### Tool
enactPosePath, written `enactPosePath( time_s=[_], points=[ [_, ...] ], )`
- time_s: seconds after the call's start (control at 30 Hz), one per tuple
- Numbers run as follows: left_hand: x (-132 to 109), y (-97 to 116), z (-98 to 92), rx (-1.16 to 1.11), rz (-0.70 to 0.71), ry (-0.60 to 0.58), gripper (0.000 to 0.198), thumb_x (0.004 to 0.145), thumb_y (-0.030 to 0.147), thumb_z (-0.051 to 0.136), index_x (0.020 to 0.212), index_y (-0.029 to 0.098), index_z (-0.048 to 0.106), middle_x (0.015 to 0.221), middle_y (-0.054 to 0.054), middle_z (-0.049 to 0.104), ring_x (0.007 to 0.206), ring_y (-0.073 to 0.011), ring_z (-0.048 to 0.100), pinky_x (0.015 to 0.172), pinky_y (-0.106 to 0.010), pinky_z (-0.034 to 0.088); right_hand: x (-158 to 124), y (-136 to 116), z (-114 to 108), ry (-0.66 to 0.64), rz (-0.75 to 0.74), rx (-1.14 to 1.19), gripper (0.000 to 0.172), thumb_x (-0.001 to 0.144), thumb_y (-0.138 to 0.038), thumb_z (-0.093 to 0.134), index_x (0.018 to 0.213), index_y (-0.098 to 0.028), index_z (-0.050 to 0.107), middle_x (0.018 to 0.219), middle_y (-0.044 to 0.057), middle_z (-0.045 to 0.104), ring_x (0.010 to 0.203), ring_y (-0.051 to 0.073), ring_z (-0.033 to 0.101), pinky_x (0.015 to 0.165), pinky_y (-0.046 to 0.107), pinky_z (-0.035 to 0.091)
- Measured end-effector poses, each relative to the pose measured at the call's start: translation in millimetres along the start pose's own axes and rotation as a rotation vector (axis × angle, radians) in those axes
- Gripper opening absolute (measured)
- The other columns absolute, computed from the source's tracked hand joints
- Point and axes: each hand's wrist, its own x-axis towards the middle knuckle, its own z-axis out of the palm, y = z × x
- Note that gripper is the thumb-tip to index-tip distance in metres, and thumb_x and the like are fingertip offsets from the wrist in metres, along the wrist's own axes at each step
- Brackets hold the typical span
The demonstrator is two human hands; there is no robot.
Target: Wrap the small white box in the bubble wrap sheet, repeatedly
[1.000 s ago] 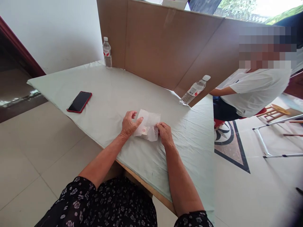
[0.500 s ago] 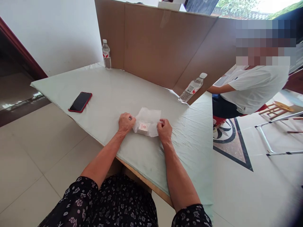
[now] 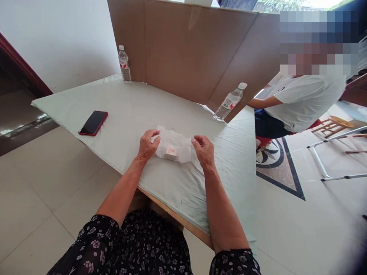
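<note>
A small pale box (image 3: 171, 151) with a reddish mark on its top lies on a sheet of thin, whitish see-through wrap (image 3: 180, 141) spread on the table. My left hand (image 3: 149, 145) is beside the sheet's left edge, thumb and fingers apart, with nothing gripped. At the right edge of the sheet is my right hand (image 3: 204, 150), its fingers loosely bent and the thumb slightly apart from them. Whether its fingertips touch the wrap is hard to make out.
A phone in a red case (image 3: 93, 123) lies on the cloth-covered table (image 3: 123, 107). One water bottle (image 3: 124, 64) stands at the back left, another water bottle (image 3: 230, 102) at the right, both by a cardboard screen (image 3: 183, 49). A person in a white shirt (image 3: 312, 101) sits beyond it.
Both hands have gone from closed fists to loosened fingers and moved slightly apart. The wrap lies flatter and wider around the box. The whole view has shifted a little.
</note>
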Motion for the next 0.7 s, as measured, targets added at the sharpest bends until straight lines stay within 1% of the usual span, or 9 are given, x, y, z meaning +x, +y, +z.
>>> enactPosePath(
  time_s=[0.07,0.17,0.23,0.33,0.43,0.53,0.57,0.63,0.7],
  points=[
    [-2,3,0.2,-0.074,0.043,-0.137,0.034,0.086,0.027,0.054,0.117,0.018,0.065,0.121,-0.010,0.069,0.109,-0.0229,0.063,0.091,-0.035,0.053,-2,-6,1,-0.139,0.013,0.128,0.050,0.081,-0.056,0.060,0.113,-0.017,0.065,0.112,0.012,0.071,0.096,0.022,0.065,0.086,0.039,0.052],
    [-4,5,0.0,-0.040,-0.020,-0.274,0.046,0.088,0.036,0.055,0.129,0.016,0.061,0.128,-0.013,0.066,0.116,-0.0257,0.061,0.088,-0.036,0.053,-5,-13,6,-0.288,0.081,0.165,0.056,0.080,-0.062,0.061,0.112,-0.017,0.066,0.111,0.012,0.073,0.098,0.023,0.066,0.088,0.039,0.051],
    [-4,6,-2.1,-0.039,-0.077,-0.318,0.048,0.089,0.039,0.054,0.131,0.016,0.061,0.115,-0.012,0.072,0.108,-0.0247,0.064,0.092,-0.037,0.051,-8,-18,6,-0.333,0.099,0.189,0.053,0.080,-0.063,0.060,0.104,-0.017,0.068,0.099,0.009,0.075,0.091,0.022,0.067,0.086,0.038,0.051],
    [-1,7,-10.1,-0.208,-0.146,-0.332,0.049,0.093,0.046,0.047,0.128,0.014,0.061,0.082,-0.006,0.073,0.088,-0.0209,0.068,0.088,-0.034,0.051,-10,-27,-3,-0.446,0.056,0.270,0.051,0.084,-0.065,0.056,0.097,-0.018,0.070,0.081,0.005,0.074,0.078,0.018,0.066,0.083,0.035,0.051],
    [1,10,-21.8,-0.431,-0.231,-0.420,0.054,0.096,0.052,0.039,0.117,0.011,0.065,0.059,-0.002,0.063,0.065,-0.0170,0.064,0.070,-0.029,0.050,-13,-32,-11,-0.820,0.064,0.250,0.056,0.086,-0.068,0.052,0.092,-0.017,0.073,0.074,0.005,0.073,0.068,0.016,0.066,0.075,0.032,0.051],
    [1,9,-29.5,-0.428,-0.354,-0.644,0.045,0.088,0.047,0.052,0.113,0.011,0.065,0.055,0.001,0.059,0.048,-0.0128,0.055,0.054,-0.025,0.044,-16,-29,-8,-1.134,0.148,0.087,0.051,0.080,-0.066,0.061,0.079,-0.017,0.071,0.071,0.005,0.073,0.061,0.015,0.065,0.063,0.029,0.050],
    [1,8,-29.9,-0.387,-0.371,-0.680,0.042,0.085,0.042,0.057,0.113,0.012,0.064,0.057,0.002,0.059,0.046,-0.0116,0.054,0.052,-0.025,0.043,-16,-27,-6,-1.170,0.159,0.053,0.047,0.079,-0.063,0.065,0.075,-0.017,0.069,0.070,0.004,0.072,0.060,0.015,0.064,0.061,0.028,0.049],
    [0,5,-28.1,-0.300,-0.334,-0.647,0.040,0.078,0.032,0.060,0.113,0.013,0.064,0.063,0.003,0.061,0.047,-0.0102,0.053,0.053,-0.025,0.043,-15,-24,-3,-1.142,0.127,0.027,0.039,0.079,-0.055,0.066,0.070,-0.018,0.066,0.065,0.002,0.068,0.059,0.014,0.062,0.060,0.027,0.048],
    [-1,2,-24.6,-0.221,-0.225,-0.558,0.040,0.075,0.027,0.057,0.112,0.014,0.065,0.073,0.001,0.065,0.058,-0.0118,0.058,0.060,-0.026,0.048,-12,-23,-4,-0.969,0.048,0.003,0.032,0.083,-0.047,0.061,0.069,-0.018,0.065,0.063,0.000,0.065,0.059,0.013,0.059,0.059,0.027,0.046]
  ],
)
